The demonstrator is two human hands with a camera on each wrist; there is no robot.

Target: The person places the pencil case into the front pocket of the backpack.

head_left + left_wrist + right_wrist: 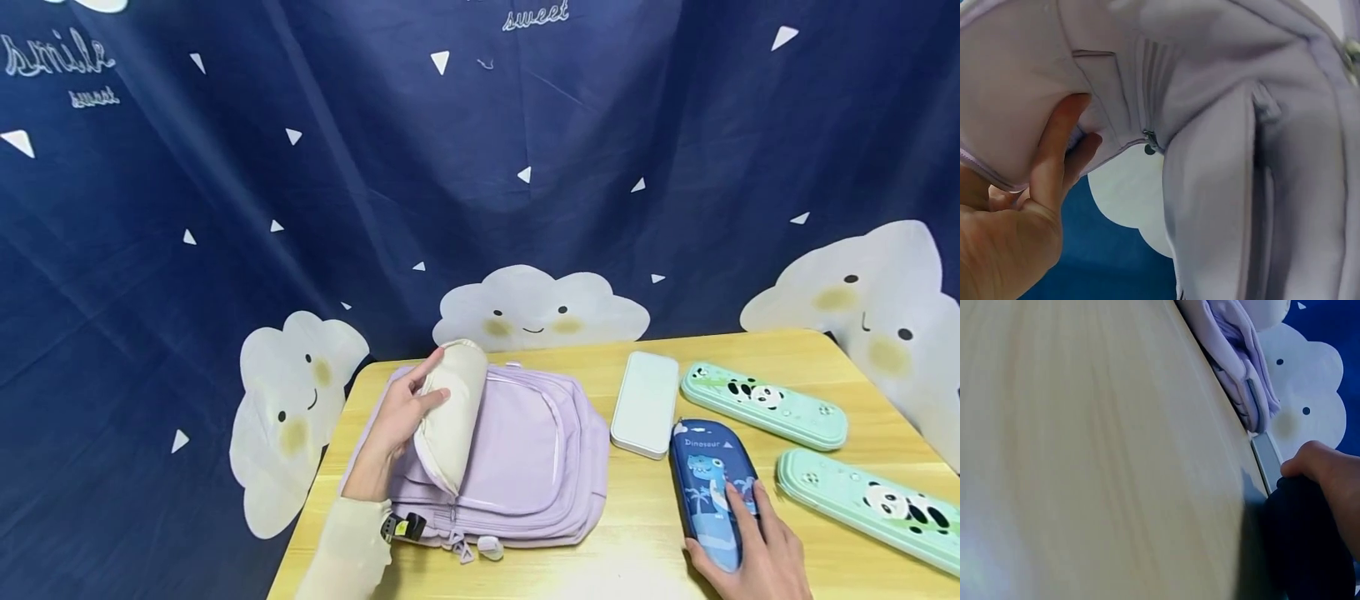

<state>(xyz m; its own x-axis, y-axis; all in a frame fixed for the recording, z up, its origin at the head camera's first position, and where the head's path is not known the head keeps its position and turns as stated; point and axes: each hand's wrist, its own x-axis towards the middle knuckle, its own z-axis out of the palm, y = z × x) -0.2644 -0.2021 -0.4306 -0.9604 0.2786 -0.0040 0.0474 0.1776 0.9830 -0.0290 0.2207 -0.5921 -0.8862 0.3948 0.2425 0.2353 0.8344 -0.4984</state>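
A lilac backpack [517,450] lies on the table with its front compartment unzipped. My left hand [405,408] holds the compartment's flap [459,408] folded up, its cream lining facing right. In the left wrist view, the fingers [1054,150] bend over the flap's edge, and inner pockets [1210,206] show inside the bag. My right hand [761,542] grips the near end of a dark blue pencil case [708,475] with a dinosaur print, thumb on its left side and fingers over its right. In the right wrist view, the case [1307,544] appears dark beside the thumb.
A white rectangular box [647,404] stands between the backpack and the pencil cases. Two mint green panda pencil cases [765,404] lie at the right, one behind the other. Zipper pulls [461,546] hang at the backpack's near edge. A dark blue cloud-print curtain [480,167] hangs behind the wooden table.
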